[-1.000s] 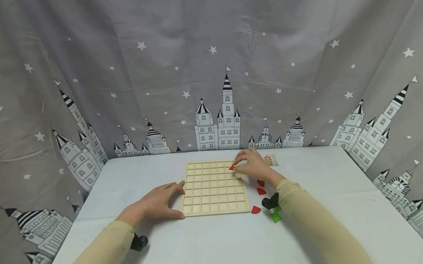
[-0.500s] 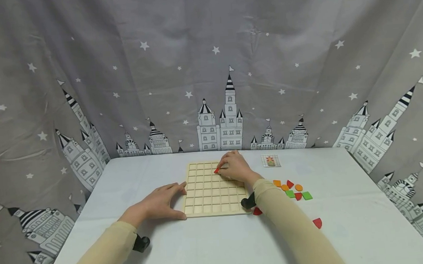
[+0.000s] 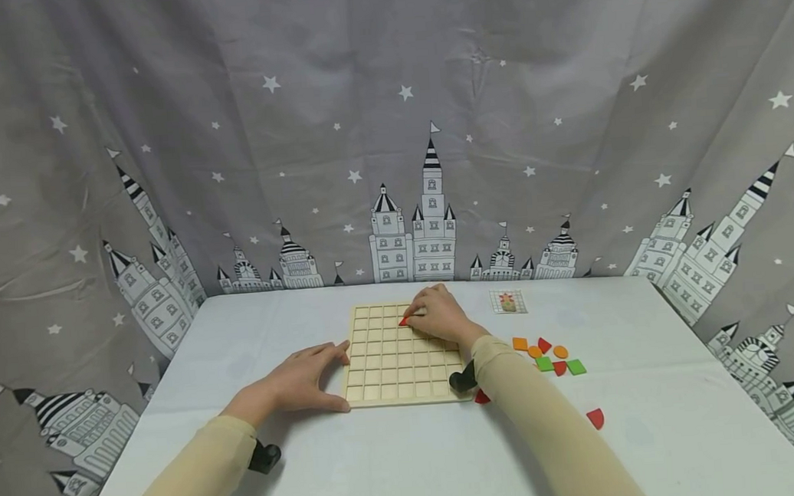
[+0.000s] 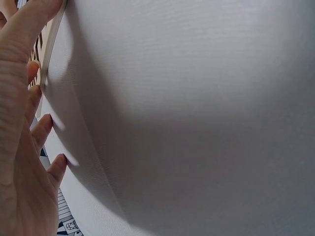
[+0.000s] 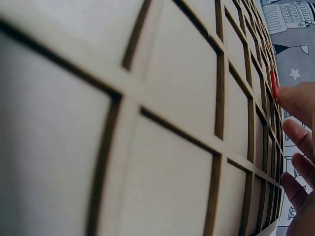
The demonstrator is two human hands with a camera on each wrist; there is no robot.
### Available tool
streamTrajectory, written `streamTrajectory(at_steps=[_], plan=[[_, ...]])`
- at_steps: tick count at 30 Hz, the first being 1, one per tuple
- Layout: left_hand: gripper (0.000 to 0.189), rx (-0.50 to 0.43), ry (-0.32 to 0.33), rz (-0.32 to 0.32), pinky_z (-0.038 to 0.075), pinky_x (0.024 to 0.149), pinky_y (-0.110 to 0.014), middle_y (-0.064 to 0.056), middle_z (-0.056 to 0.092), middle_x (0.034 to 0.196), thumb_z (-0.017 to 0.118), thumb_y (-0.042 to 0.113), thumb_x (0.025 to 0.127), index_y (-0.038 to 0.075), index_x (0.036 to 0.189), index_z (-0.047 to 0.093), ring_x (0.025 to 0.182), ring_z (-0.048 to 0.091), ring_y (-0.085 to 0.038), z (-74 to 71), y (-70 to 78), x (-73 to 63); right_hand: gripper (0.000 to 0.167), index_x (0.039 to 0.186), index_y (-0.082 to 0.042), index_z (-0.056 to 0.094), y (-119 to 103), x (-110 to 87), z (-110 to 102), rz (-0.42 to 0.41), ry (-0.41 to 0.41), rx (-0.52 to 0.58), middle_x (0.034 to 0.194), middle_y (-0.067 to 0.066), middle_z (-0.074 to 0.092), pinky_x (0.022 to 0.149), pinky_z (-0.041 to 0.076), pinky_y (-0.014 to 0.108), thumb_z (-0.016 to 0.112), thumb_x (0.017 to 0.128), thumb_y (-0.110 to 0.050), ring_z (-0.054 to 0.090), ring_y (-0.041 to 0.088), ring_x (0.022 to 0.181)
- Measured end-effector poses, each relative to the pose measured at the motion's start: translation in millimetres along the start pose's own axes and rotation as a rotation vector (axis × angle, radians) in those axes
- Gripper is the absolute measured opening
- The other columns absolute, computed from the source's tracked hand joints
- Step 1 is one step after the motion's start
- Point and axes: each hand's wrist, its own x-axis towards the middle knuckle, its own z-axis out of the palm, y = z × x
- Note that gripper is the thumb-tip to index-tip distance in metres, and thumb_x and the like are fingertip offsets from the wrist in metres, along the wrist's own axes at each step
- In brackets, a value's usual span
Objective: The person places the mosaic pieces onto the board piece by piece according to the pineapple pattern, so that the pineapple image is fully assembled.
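Note:
A pale wooden board (image 3: 378,374) with a grid of square recesses lies flat on the white table. Over its far rows, my right hand (image 3: 439,316) pinches a small red tile (image 3: 403,321) between thumb and fingertips. The right wrist view has the same red tile (image 5: 274,84) edge-on at the grid; whether it sits in a recess I cannot tell. Along the board's left side, my left hand (image 3: 302,379) touches the edge with spread fingers, thumb at the near left corner. Only a sliver of the board shows beside that hand in the left wrist view.
Right of the board lie an orange square (image 3: 520,343), orange discs (image 3: 560,352), green squares (image 3: 577,367) and red quarter-circle tiles (image 3: 596,418). One red tile (image 3: 482,397) is partly hidden by the right wrist. A patterned card (image 3: 508,302) lies farther back, before a grey curtain (image 3: 530,77).
My right hand has moved left over the board's far rows with the red tile, then shifted only slightly. Loose tiles its arm had covered are now visible. My left hand has stayed at the edge.

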Motion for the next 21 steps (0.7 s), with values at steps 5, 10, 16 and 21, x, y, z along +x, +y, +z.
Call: streamTrajectory(at_steps=[5,10,16,21], plan=[[0.077,0.005,0.004,0.014,0.029,0.118,-0.058,-0.001,0.036,0.164,0.079,0.074,0.07,0.026,0.124,0.055,0.147,0.036,-0.037,-0.3,0.0,1.9,0.012,0.1,-0.023,0.081,-0.1,-0.9,0.3,0.009,0.01,0.018,0.116,0.0,0.066,0.104,0.041,0.041,0.073,0.094,-0.029,0.046,0.024,0.121],[0.077,0.014,0.004,0.01,0.03,0.118,-0.057,0.0,0.036,0.164,0.08,0.075,0.069,0.027,0.124,0.056,0.147,0.037,-0.035,0.0,-0.7,3.6,0.011,0.1,-0.023,0.081,1.0,-0.8,1.5,0.014,0.008,0.027,0.116,0.0,0.066,0.103,0.041,0.042,0.073,0.095,-0.029,0.046,0.025,0.121],[0.077,0.016,0.009,0.003,0.03,0.118,-0.057,0.0,0.036,0.163,0.079,0.078,0.067,0.03,0.123,0.056,0.147,0.036,-0.036,2.8,-2.6,3.6,0.011,0.102,-0.025,0.081,2.1,-2.2,2.3,0.029,-0.003,0.051,0.117,-0.001,0.065,0.104,0.041,0.042,0.073,0.095,-0.03,0.046,0.024,0.121],[0.078,0.016,0.018,0.023,0.032,0.117,-0.056,0.0,0.038,0.162,0.078,0.079,0.066,0.03,0.122,0.056,0.146,0.038,-0.035,4.6,-3.8,3.2,0.012,0.101,-0.024,0.082,2.9,-3.2,3.6,0.028,0.004,0.07,0.117,0.0,0.066,0.104,0.041,0.043,0.074,0.095,-0.03,0.046,0.025,0.121]])
